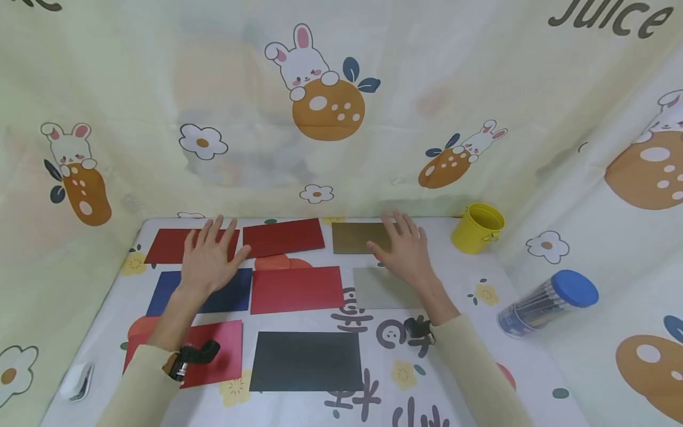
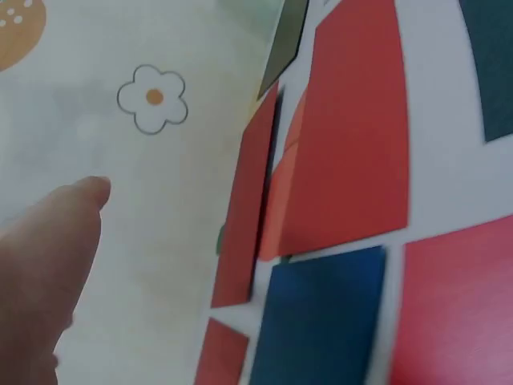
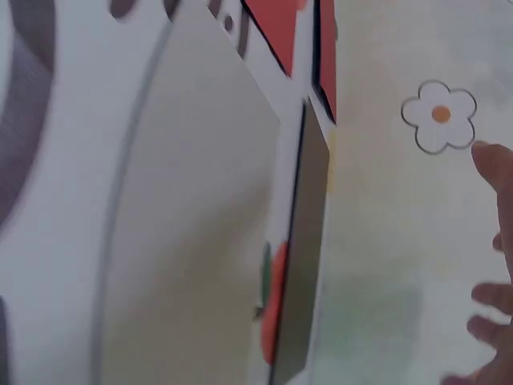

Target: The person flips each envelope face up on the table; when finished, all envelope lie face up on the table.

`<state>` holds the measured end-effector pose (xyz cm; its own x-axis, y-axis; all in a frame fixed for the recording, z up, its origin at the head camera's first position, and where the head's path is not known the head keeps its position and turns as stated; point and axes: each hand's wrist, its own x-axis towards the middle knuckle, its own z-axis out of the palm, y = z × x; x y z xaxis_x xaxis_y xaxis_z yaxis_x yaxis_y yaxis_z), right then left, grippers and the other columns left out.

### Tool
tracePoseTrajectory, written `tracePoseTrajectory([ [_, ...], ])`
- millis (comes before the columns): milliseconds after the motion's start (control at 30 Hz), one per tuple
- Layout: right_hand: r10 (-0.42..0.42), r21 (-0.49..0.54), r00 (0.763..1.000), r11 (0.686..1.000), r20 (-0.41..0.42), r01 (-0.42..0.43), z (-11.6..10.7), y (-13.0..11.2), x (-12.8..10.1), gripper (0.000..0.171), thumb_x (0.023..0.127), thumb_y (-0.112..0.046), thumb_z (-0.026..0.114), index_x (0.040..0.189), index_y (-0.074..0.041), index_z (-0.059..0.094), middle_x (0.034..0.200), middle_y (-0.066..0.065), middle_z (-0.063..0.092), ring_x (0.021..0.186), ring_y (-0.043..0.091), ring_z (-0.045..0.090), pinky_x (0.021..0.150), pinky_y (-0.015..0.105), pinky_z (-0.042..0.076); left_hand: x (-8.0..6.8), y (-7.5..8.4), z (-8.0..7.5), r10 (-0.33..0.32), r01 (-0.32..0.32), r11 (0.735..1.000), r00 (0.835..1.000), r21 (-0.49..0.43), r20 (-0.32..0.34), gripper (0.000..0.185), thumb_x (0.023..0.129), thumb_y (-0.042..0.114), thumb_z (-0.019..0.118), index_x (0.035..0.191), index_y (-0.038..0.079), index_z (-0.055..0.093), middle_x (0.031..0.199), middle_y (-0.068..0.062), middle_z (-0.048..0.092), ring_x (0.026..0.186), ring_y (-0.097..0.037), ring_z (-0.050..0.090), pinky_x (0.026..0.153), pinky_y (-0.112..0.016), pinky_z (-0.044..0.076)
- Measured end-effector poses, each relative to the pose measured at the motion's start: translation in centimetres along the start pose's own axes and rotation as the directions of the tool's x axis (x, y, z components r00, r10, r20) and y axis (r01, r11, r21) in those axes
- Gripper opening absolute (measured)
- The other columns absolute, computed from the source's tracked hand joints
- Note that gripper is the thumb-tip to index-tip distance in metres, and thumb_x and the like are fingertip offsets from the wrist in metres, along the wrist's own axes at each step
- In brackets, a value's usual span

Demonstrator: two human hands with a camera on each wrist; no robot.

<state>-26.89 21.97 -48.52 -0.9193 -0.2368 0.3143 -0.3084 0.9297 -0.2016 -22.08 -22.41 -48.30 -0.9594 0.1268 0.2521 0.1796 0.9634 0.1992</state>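
Cards: flat coloured sheets in rows on counter.
Left hand: spread flat over dark red card, holding nothing.
Right hand: fingers wide over olive card, holding nothing.
Handling: likely light, thin, bendable; lift by an edge.

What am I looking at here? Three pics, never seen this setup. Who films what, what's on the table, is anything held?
No machine: a person works with bare hands and wears three cameras. The wide picture comes from the head; the two blurry close-ups come from the wrists. On the cartoon-print tablecloth lie flat rectangular paper cards in rows: dark red, olive-brown, navy blue, red, grey, pinkish red and black. A yellow metal bucket and a clear tub with a blue lid lie at the right. The left hand and right hand are spread flat over the far cards and grip nothing.
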Motion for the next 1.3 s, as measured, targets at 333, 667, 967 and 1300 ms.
tracePoseTrajectory([
  [333, -0.036, 0.396, 0.980, 0.917, 0.194, -0.045, 1.7, -1.5, -2.5, 0.071, 0.092, -0.042, 0.072, 0.154, -0.025, 0.041, 0.148, 0.008, 0.048, 0.125, 0.030, 0.053, 0.098, 0.052, 0.049, -3.5, 1.8, 2.5, 0.167, -0.135, 0.959, 0.980, -0.250, 0.110, 0.073, 0.093, 0.036, 0.071, 0.154, 0.012, 0.040, 0.148, -0.020, 0.049, 0.135, -0.043, 0.045, 0.107, -0.070, 0.031],
  [667, -0.069, 0.478, 0.933, 0.870, 0.352, -0.117, 3.7, -3.6, -3.9, 0.060, 0.091, -0.030, 0.075, 0.146, -0.023, 0.053, 0.129, -0.002, 0.064, 0.099, 0.016, 0.060, 0.080, 0.033, 0.053, -5.7, 1.2, 4.4, 0.152, -0.097, 0.958, 0.970, -0.270, 0.191, 0.068, 0.091, 0.029, 0.075, 0.150, 0.009, 0.048, 0.141, -0.021, 0.057, 0.129, -0.043, 0.050, 0.100, -0.067, 0.040],
  [967, -0.159, 0.486, 0.893, 0.871, 0.422, -0.074, 4.7, -4.5, -4.5, 0.058, 0.091, -0.028, 0.076, 0.144, -0.017, 0.055, 0.123, 0.000, 0.067, 0.092, 0.014, 0.059, 0.073, 0.027, 0.052, -6.6, -0.3, 5.2, 0.129, -0.091, 0.974, 0.975, -0.206, 0.179, 0.074, 0.083, 0.027, 0.082, 0.148, 0.013, 0.050, 0.140, -0.017, 0.058, 0.128, -0.041, 0.049, 0.098, -0.065, 0.042],
  [1300, -0.175, 0.499, 0.884, 0.863, 0.434, -0.074, 5.2, -5.0, -4.8, 0.057, 0.092, -0.030, 0.075, 0.144, -0.017, 0.055, 0.125, -0.001, 0.066, 0.087, 0.014, 0.058, 0.065, 0.028, 0.052, -7.2, 0.5, 5.5, 0.158, -0.126, 0.975, 0.973, -0.185, 0.170, 0.067, 0.082, 0.025, 0.082, 0.143, 0.013, 0.056, 0.136, -0.016, 0.061, 0.125, -0.038, 0.052, 0.096, -0.063, 0.043],
])
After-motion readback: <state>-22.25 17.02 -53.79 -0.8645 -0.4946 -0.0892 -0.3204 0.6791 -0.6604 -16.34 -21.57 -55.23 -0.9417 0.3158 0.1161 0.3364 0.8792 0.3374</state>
